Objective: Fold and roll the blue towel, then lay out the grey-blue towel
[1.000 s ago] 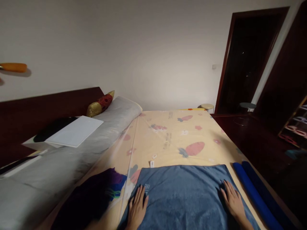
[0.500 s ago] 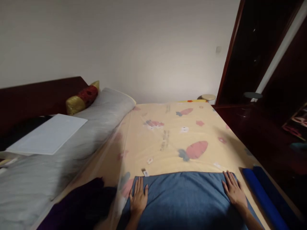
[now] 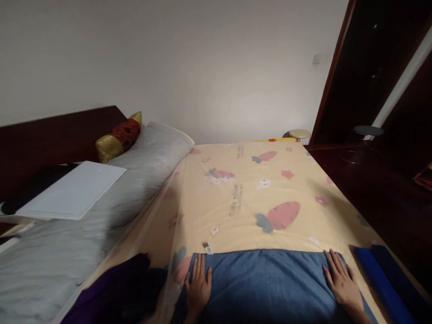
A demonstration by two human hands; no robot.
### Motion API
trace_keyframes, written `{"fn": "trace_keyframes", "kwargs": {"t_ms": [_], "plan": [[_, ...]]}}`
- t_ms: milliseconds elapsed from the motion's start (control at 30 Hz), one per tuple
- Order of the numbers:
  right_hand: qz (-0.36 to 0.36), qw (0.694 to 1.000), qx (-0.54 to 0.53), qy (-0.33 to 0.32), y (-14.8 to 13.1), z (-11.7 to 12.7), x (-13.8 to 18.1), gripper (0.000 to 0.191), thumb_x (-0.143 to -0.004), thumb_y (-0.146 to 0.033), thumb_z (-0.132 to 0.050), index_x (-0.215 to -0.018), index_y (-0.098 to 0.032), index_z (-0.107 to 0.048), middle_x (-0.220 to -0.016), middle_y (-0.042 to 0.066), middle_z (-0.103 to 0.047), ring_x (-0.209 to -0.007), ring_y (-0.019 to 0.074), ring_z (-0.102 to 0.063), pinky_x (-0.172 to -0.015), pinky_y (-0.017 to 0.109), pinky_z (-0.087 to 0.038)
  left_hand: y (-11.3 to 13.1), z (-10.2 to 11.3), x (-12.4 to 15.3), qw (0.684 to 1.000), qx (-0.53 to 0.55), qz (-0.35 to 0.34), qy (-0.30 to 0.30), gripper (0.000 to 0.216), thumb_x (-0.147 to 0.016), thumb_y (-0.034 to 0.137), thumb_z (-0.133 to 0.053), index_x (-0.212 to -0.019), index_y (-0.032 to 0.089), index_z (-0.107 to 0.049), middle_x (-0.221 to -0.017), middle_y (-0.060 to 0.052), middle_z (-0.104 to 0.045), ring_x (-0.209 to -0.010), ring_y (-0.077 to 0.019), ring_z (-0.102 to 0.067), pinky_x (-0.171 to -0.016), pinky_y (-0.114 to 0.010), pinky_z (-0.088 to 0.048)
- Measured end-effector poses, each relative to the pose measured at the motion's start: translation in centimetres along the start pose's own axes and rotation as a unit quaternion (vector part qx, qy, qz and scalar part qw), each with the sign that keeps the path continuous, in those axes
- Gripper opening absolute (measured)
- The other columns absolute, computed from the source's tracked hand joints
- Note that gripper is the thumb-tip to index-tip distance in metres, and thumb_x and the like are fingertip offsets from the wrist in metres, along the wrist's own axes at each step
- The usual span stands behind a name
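Observation:
A blue cloth [image 3: 270, 283] lies spread over the near part of the bed, its far edge running between my hands. My left hand [image 3: 198, 283] rests flat on the cloth's far left corner, fingers stretched out. Close to its fingertips a small white tag [image 3: 208, 250] sticks out from the edge. At the far right corner my right hand [image 3: 342, 281] also presses flat, fingers extended. Beneath the cloth is a yellow sheet [image 3: 236, 193] printed with carrots. The cloth's near part runs out of the bottom of the view.
Rolled blue fabric [image 3: 381, 274] lies along the bed's right side. Dark purple clothing [image 3: 111, 283] is at the lower left. A long grey pillow [image 3: 135, 189] carries a white flat board [image 3: 74, 191]. A red and gold bolster [image 3: 119, 137] leans by the headboard [image 3: 50, 135]. Stools [image 3: 299, 134] stand beyond.
The view has shifted slightly, so the hands and cloth appear a little lower and farther right. Both hands stay flat on the same corners of the cloth.

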State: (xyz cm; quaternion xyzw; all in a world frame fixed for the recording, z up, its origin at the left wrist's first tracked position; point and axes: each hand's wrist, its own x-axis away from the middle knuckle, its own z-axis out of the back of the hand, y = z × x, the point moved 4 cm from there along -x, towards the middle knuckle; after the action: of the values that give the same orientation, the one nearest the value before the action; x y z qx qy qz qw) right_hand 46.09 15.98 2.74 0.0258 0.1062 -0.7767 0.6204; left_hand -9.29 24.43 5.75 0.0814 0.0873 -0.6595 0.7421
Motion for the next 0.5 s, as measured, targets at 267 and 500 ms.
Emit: {"fn": "trace_keyframes", "kwargs": {"t_ms": [267, 500], "plan": [[0.006, 1.0, -0.017, -0.016, 1.0, -0.2, -1.8, 0.066, -0.091, -0.053, -0.021, -0.144, -0.017, -0.039, -0.153, 0.01, -0.035, -0.142, 0.0272, -0.029, -0.115, 0.053, -0.023, -0.5, 2.7, -2.9, 0.985, -0.014, 0.023, -0.169, 0.054, -0.095, 0.037, -0.03, -0.148, 0.025, -0.028, -0.156, -0.005, -0.027, -0.144, -0.0221, -0.022, -0.114, -0.052, -0.018], [0.128, 0.984, -0.122, 0.034, -10.3, 1.4, 1.8, 0.055, -0.095, -0.05, -0.029, -0.147, -0.029, -0.032, -0.153, 0.004, -0.036, -0.141, 0.0243, -0.033, -0.114, 0.049, -0.028, 10.9, 3.5, 4.4, 0.97, 0.086, -0.225, 0.007, 0.054, -0.096, 0.026, -0.031, -0.149, 0.028, -0.022, -0.153, -0.003, -0.035, -0.141, -0.0188, -0.032, -0.112, -0.044, -0.029]]}}
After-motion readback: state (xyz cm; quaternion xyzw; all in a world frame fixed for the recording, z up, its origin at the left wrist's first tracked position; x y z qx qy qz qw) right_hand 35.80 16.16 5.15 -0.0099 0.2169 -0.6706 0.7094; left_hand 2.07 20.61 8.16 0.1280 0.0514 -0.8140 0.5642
